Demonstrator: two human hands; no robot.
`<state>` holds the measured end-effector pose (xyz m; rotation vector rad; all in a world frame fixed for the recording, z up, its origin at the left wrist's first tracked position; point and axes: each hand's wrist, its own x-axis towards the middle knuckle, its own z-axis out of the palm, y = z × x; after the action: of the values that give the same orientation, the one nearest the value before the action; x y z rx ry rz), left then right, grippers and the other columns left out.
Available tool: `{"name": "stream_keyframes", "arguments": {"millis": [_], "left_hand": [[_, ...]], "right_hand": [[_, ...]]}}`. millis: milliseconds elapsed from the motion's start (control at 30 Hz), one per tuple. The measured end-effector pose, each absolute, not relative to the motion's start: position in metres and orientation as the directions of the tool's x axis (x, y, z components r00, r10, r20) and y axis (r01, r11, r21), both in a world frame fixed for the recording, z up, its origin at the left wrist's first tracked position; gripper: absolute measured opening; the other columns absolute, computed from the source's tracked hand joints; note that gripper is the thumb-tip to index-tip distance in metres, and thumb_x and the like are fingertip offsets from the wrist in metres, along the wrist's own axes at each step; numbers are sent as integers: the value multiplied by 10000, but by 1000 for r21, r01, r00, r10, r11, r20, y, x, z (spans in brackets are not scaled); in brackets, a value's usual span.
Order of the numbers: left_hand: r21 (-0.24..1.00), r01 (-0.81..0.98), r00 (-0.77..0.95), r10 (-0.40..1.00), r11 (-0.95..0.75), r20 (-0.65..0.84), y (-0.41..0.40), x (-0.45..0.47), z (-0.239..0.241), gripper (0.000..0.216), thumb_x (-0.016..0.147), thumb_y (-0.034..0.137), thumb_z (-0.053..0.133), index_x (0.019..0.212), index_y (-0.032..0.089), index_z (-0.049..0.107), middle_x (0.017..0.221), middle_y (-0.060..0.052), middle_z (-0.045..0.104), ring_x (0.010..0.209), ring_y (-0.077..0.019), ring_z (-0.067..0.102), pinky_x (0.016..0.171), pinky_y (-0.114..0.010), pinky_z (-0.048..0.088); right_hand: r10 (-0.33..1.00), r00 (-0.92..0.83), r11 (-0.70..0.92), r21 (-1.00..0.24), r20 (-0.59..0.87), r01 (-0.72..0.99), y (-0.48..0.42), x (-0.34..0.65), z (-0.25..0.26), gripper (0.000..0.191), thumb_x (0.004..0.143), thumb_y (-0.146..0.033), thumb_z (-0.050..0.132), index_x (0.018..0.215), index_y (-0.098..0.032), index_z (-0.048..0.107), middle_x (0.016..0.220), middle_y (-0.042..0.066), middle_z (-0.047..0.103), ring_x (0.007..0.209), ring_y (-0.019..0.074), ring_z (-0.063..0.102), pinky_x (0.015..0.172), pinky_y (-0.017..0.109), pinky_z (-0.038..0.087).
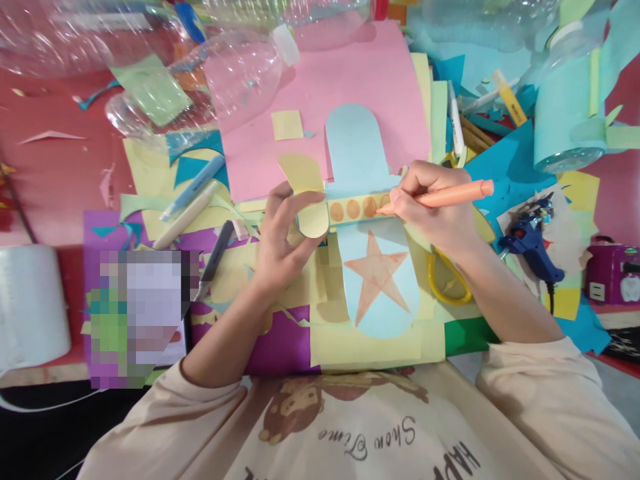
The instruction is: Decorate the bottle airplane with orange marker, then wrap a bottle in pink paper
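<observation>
An orange marker [453,195] is gripped in my right hand [435,203], its tip resting at a yellow paper strip [341,212]. Along the strip runs a row of several orange-coloured circles. The strip crosses the middle of a light blue paper cutout [355,143] with rounded ends. On the cutout's near part is an orange star [377,277]. My left hand [287,233] is closed, fingers and thumb pinching a pale yellow rounded paper piece [314,220] at the strip's left end. The strip's right end is hidden behind my right hand.
Clear plastic bottles [240,73] lie at the back on pink paper [325,73]. To the right are yellow scissors [450,280], a blue glue gun [535,243] and a paper-wrapped bottle [567,100]. Loose markers [193,187] and paper scraps lie left, beside a white cylinder [33,303].
</observation>
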<state>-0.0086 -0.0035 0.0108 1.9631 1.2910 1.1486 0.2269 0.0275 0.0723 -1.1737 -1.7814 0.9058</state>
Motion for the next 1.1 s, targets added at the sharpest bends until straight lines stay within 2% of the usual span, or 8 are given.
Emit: {"name": "stream_keyframes", "arguments": {"millis": [133, 433, 667, 933, 1100], "left_hand": [[779, 473, 179, 911, -411, 372, -4, -9, 10, 365, 852, 453, 624, 1195, 337, 578, 1191, -47, 537, 1124, -246, 557, 969, -413, 492], [773, 496, 172, 917, -396, 360, -4, -8, 12, 358, 848, 470, 613, 1173, 322, 589, 1171, -54, 545, 1086, -246, 563, 971, -411, 491], [775, 503, 166, 923, -383, 348, -4, -9, 11, 377, 842, 487, 614, 1175, 312, 593, 1153, -59, 547, 1076, -248, 559, 971, -420, 491], [768, 506, 173, 919, -392, 355, -4, -8, 12, 366, 848, 472, 609, 1176, 310, 592, 1156, -59, 550, 1074, -242, 563, 966, -417, 498], [772, 500, 172, 919, -392, 356, -4, -9, 11, 368, 852, 470, 612, 1188, 318, 590, 1168, -55, 549, 1092, -245, 562, 977, -416, 491]], "right_hand": [[941, -227, 314, -894, 249, 320, 28, 227, 71, 386, 818, -283, 606, 577, -231, 309, 524, -48, 364, 467, 93, 350, 444, 285, 277], [944, -197, 317, -890, 264, 327, 28, 226, 70, 416, 869, -436, 587, 598, -239, 339, 526, -43, 418, 478, 105, 416, 476, 298, 371], [943, -195, 321, -894, 270, 314, 28, 226, 69, 397, 878, -398, 593, 615, -236, 344, 526, -56, 417, 477, 95, 433, 497, 291, 394], [943, -198, 323, -873, 266, 365, 27, 227, 70, 411, 859, -361, 614, 591, -231, 331, 528, -49, 365, 489, 97, 408, 451, 285, 320], [928, -235, 357, -873, 290, 332, 27, 226, 71, 374, 810, -233, 597, 580, -226, 302, 526, -54, 336, 475, 83, 353, 442, 276, 268]]}}
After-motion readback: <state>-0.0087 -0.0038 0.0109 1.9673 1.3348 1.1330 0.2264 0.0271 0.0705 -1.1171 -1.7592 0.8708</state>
